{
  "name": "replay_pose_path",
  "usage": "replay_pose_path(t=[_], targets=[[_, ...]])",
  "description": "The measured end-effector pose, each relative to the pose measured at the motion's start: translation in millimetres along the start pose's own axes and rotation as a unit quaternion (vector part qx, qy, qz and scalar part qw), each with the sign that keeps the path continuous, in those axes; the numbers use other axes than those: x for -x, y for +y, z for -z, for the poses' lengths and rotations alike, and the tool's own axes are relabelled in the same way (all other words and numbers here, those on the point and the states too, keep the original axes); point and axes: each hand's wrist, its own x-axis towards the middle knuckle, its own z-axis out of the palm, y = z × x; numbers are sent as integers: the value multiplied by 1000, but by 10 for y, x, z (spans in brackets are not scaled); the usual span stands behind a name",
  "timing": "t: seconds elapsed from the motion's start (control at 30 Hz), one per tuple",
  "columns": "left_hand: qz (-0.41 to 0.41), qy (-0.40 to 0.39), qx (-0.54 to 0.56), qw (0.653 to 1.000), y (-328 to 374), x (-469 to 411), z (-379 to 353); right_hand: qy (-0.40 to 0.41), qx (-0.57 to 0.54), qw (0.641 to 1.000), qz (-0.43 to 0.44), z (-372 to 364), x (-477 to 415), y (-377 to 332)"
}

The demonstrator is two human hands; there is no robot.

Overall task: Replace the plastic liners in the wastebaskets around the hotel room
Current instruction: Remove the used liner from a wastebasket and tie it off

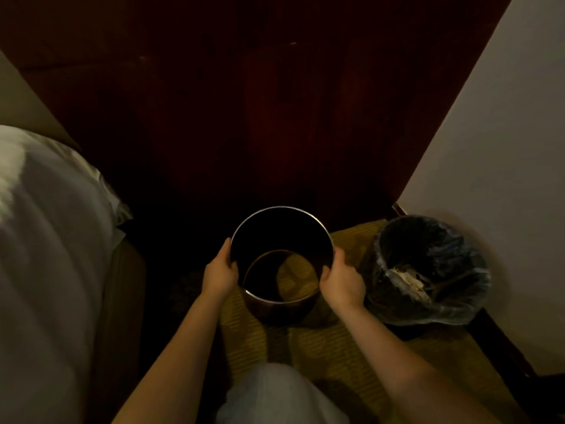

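Note:
A dark round wastebasket [276,221] with a thin metal rim stands on the carpet in front of me, with no liner inside. My left hand [220,272] grips its left rim, thumb over the edge. My right hand [341,280] grips the right rim the same way. To the right on the floor sits a dark plastic liner bag [428,270], open at the top, with pale crumpled rubbish inside.
A bed with white bedding [46,240] fills the left side. A dark wooden panel [260,102] rises behind the basket, and a pale wall [504,148] runs along the right. Yellowish carpet [321,341] lies below; my knee [275,393] shows at the bottom.

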Motion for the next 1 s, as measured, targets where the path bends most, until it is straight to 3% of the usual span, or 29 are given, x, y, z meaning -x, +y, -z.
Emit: replay_pose_path(t=[0.13, 0.23, 0.37, 0.47, 0.57, 0.7, 0.8, 0.9, 1.0], targets=[[-5, 1, -55, 998, -4, -106, -69, -51, -36, 998, 23, 69, -176, 63], [-22, 5, -203, 979, 10, -113, -115, -92, -40, 994, 38, 117, -212, 103], [-138, 24, -272, 952, 364, -49, -377, -106, -32, 989, 99, 294, -169, 242], [-238, 4, -260, 936, 826, 13, -677, -34, -19, 986, 163, 562, -59, 447], [-335, -72, -232, 910, 1292, 170, -1049, 92, -1, 972, 217, 867, 49, 840], [-401, -187, -228, 867, 1686, 446, -1583, 181, 34, 967, 179, 1206, 163, 1594], [-394, -227, -240, 857, 1767, 631, -1916, 138, 61, 979, 137, 1351, 258, 2031], [-392, -237, -261, 850, 1640, 780, -2139, 60, 103, 981, 155, 1323, 322, 2260], [-404, -253, -371, 797, 1490, 852, -2227, 25, 163, 967, 192, 1226, 292, 2374]])
